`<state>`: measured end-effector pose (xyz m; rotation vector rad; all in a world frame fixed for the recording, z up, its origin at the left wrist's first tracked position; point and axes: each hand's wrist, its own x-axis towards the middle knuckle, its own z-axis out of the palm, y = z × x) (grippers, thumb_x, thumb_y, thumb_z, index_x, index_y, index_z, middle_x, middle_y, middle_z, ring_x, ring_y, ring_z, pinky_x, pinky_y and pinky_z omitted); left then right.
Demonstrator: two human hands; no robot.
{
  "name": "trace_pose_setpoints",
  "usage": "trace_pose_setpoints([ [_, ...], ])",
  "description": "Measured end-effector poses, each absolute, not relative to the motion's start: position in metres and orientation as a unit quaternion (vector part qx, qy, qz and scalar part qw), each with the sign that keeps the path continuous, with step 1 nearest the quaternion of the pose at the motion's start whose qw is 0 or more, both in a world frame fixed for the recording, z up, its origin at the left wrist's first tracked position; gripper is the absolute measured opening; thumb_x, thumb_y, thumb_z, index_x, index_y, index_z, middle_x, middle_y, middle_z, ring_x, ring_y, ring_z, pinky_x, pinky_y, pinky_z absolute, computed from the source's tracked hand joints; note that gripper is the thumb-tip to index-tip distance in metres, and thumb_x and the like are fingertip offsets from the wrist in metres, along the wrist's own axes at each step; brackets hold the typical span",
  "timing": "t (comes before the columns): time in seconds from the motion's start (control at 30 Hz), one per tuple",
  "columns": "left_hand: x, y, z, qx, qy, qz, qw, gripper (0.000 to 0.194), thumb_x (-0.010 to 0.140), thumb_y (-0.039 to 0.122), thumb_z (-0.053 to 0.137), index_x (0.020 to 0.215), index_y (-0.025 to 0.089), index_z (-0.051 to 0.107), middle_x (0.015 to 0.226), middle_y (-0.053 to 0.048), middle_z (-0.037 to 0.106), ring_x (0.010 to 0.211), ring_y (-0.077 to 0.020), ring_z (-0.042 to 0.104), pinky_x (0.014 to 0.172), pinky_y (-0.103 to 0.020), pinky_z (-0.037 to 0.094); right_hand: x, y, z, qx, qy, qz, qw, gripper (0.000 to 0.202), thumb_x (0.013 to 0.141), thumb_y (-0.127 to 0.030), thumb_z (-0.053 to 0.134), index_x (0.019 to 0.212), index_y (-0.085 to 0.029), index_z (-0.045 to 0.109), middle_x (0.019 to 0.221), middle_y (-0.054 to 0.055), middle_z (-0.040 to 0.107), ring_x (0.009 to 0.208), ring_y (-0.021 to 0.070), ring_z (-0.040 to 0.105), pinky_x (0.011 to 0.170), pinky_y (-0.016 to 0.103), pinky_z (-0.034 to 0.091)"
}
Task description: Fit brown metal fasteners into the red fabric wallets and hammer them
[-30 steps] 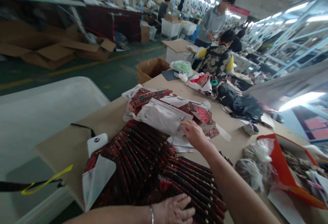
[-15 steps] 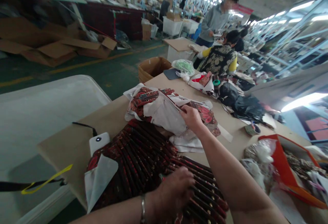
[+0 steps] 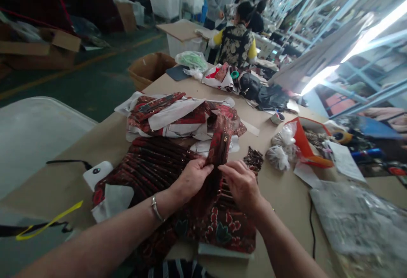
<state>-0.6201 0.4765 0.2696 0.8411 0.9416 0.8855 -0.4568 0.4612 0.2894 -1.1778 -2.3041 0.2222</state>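
My left hand (image 3: pixel 192 178), with a bracelet at the wrist, pinches a dark red patterned zippered piece (image 3: pixel 218 140) between thumb and fingers. It stands up from the work, a small metal zipper pull near its upper end. From the other side, my right hand (image 3: pixel 243 184) closes its fingertips at the lower right edge of this piece. Under and left of my hands lies a fanned row of dark red zippered pieces (image 3: pixel 152 165). A flat panel with red and green flower patterns (image 3: pixel 222 229) lies nearest me. Behind is a heap of patterned pieces with white backing (image 3: pixel 178 121).
A white phone-like device (image 3: pixel 98 174) lies at the table's left. To the right are small dark metal parts (image 3: pixel 253 158), an orange box (image 3: pixel 302 142), plastic bags (image 3: pixel 281 153) and a large clear bag (image 3: pixel 356 223). A co-worker (image 3: pixel 237 42) sits beyond the table.
My right hand has left the white-backed heap and come back beside my left hand. A zippered piece is now raised between them. The view has swung right and down.
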Motion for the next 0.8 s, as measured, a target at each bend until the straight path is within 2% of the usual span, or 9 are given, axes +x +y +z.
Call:
trace_pose_setpoints([
  [0.07,-0.620,0.472,0.279,0.436,0.375,0.317,0.754,0.023,0.072,0.029,0.062,0.087,0.012,0.066,0.074,-0.001,0.065,0.070,-0.0140,0.058,0.071,-0.026,0.047,-0.434,0.457,0.310,-0.437,-0.875,0.006,0.210,0.027,0.090,-0.015,0.048,0.111,-0.024,0.062,0.096,0.007,0.060,0.096,0.0205,0.051,0.085,0.033,0.046],
  [0.13,-0.618,0.469,0.290,0.486,0.338,0.248,0.767,0.021,0.074,0.029,0.061,0.084,0.012,0.066,0.073,0.000,0.064,0.066,-0.0117,0.056,0.066,-0.023,0.045,-0.418,0.452,0.325,-0.424,-0.896,-0.017,0.133,0.029,0.088,-0.016,0.051,0.114,-0.027,0.061,0.100,0.008,0.058,0.104,0.0231,0.046,0.090,0.038,0.043],
  [0.27,-0.608,0.466,0.303,0.613,0.306,0.160,0.710,0.021,0.079,0.031,0.054,0.075,0.012,0.063,0.064,0.002,0.057,0.058,-0.0097,0.048,0.055,-0.021,0.040,-0.401,0.438,0.337,-0.411,-0.905,0.053,0.093,0.014,0.088,-0.019,0.054,0.098,-0.025,0.063,0.102,0.005,0.058,0.104,0.0207,0.045,0.091,0.037,0.041],
  [0.33,-0.603,0.461,0.306,0.706,0.284,0.125,0.637,0.020,0.082,0.027,0.051,0.074,0.013,0.063,0.066,0.001,0.058,0.061,-0.0113,0.050,0.061,-0.024,0.043,-0.395,0.425,0.336,-0.408,-0.904,0.101,0.073,0.009,0.089,-0.018,0.052,0.088,-0.021,0.060,0.099,0.005,0.059,0.098,0.0188,0.047,0.087,0.035,0.041],
  [0.47,-0.599,0.437,0.309,0.853,0.291,0.163,0.401,0.023,0.086,0.021,0.047,0.103,0.015,0.061,0.103,-0.006,0.063,0.096,-0.0190,0.055,0.089,-0.034,0.043,-0.385,0.381,0.328,-0.449,-0.876,0.177,0.012,0.015,0.090,-0.010,0.042,0.083,-0.018,0.052,0.081,0.003,0.059,0.075,0.0139,0.050,0.069,0.027,0.040],
  [0.53,-0.600,0.421,0.308,0.895,0.269,0.162,0.317,0.024,0.087,0.023,0.050,0.108,0.016,0.059,0.109,-0.009,0.061,0.103,-0.0211,0.054,0.092,-0.037,0.043,-0.381,0.354,0.322,-0.494,-0.840,0.223,0.004,0.015,0.091,-0.009,0.038,0.086,-0.019,0.049,0.073,0.000,0.057,0.064,0.0115,0.049,0.059,0.024,0.035],
  [0.6,-0.601,0.406,0.302,0.919,0.231,0.098,0.304,0.019,0.087,0.024,0.050,0.100,0.016,0.060,0.098,-0.008,0.063,0.091,-0.0201,0.058,0.082,-0.034,0.047,-0.377,0.332,0.316,-0.536,-0.800,0.268,0.011,0.013,0.093,-0.014,0.037,0.088,-0.020,0.048,0.068,-0.002,0.056,0.058,0.0102,0.048,0.054,0.022,0.032],
  [0.7,-0.599,0.397,0.289,0.912,0.230,-0.015,0.340,0.018,0.089,0.027,0.047,0.087,0.017,0.061,0.080,-0.004,0.065,0.070,-0.0179,0.061,0.064,-0.029,0.047,-0.368,0.315,0.303,-0.580,-0.749,0.318,0.026,0.013,0.094,-0.024,0.039,0.087,-0.021,0.050,0.066,-0.003,0.057,0.058,0.0105,0.052,0.055,0.022,0.033],
  [0.8,-0.591,0.405,0.271,0.887,0.269,-0.062,0.371,0.023,0.089,0.030,0.044,0.083,0.018,0.062,0.077,-0.004,0.066,0.070,-0.0179,0.062,0.064,-0.027,0.046,-0.353,0.319,0.282,-0.617,-0.698,0.359,0.049,0.013,0.090,-0.028,0.046,0.092,-0.021,0.056,0.076,-0.001,0.064,0.068,0.0122,0.058,0.064,0.023,0.040],
])
